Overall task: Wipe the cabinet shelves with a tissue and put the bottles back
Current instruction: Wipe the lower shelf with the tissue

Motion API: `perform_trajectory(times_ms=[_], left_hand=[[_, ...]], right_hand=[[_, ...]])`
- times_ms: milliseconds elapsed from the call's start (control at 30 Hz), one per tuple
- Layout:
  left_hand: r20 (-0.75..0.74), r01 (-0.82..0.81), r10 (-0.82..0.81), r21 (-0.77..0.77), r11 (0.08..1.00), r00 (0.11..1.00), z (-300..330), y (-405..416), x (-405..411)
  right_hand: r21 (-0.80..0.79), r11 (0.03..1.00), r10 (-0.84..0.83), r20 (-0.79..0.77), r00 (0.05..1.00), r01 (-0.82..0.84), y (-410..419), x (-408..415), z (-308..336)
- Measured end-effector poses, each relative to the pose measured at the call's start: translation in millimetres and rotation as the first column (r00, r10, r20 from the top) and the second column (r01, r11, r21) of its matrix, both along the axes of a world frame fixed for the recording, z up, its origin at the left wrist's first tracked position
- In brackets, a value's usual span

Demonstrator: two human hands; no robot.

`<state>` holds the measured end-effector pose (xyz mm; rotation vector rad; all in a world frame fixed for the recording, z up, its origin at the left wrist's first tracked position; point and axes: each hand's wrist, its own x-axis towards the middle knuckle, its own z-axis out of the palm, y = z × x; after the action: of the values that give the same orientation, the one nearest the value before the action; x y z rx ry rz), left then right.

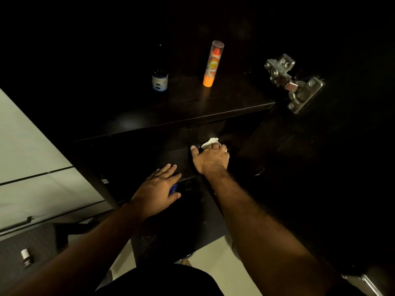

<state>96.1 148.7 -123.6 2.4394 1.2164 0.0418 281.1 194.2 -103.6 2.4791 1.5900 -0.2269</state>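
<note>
step: wiping the lower shelf [179, 154], judged mid-task
right hand [211, 155]: fingers curled on the white tissue [210, 142], pressed to the shelf
left hand [157, 189]: fingers straight, resting over a blue-labelled item [173, 188], hold unclear
bottles: dark bottle [159, 79] and orange tube [212, 64] upright on the upper shelf [192, 107], well beyond both hands
next: probably sweep the tissue across toward the left hand
</note>
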Motion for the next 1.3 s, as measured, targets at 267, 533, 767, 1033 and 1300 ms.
perform_trajectory(times_ms=[267,533,767,1033,1300], left_hand=[[-0.007,0.0,0.0,-0.009,1.0,1.0,-2.5,-1.0,0.5],[-0.014,0.018,-0.018,0.008,1.0,1.0,-7.2,0.2,-1.4],[-0.044,0.054,-0.053,0.036,0.998,0.998,-9.7,-0.8,-3.1],[-0.079,0.093,-0.083,0.146,0.985,0.993,-22.1,-7.1,-7.1],[-0.136,0.089,-0.063,0.194,0.977,0.989,-24.6,-14.0,-9.6]], right_hand=[[-0.025,0.998,0.054,-0.077,0.996,-0.056,-9.8,9.7,-0.6],[-0.052,0.997,0.044,-0.074,0.996,-0.048,-60.6,-2.2,-12.1],[-0.06,0.981,0.16,-0.277,0.947,-0.183,-16.6,19.1,-13.7],[-0.085,0.948,0.283,-0.213,0.935,-0.306,-52.6,34.2,-14.6],[-0.05,0.924,0.353,-0.267,0.897,-0.379,-42.0,7.4,-16.1]])
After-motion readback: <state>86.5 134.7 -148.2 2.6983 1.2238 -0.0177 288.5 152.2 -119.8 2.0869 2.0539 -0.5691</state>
